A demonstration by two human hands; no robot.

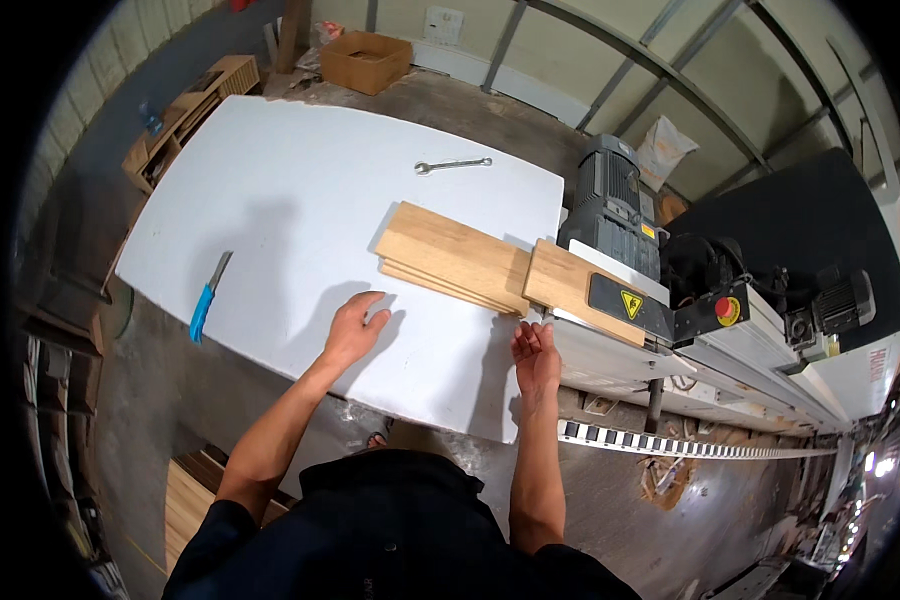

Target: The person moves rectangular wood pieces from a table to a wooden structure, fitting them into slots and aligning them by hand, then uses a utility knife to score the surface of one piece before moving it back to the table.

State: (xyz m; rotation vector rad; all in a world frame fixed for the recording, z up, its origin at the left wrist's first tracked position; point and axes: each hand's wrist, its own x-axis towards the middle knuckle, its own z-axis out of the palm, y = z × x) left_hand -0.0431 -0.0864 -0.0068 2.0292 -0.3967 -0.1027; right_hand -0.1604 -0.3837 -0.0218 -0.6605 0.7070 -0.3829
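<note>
Light wooden planks [450, 250] lie stacked on the white tabletop, their right ends reaching the machine. Another plank [560, 274] sits partly over that end and runs under the machine's dark guard plate. My left hand [354, 328] hovers just in front of the stack's left part, thumb and fingers apart, empty. Close to the stack's right front corner is my right hand [537, 356], its fingers loosely bent and apart, with nothing visible in it. Whether its fingertips touch the planks I cannot tell.
A wrench [454, 165] lies at the back of the white table [300, 150], and a blue-handled knife [208, 298] at its left. At right stands the machine with a grey motor [615, 195] and red stop button [726, 308]. A cardboard box [366, 62] is behind.
</note>
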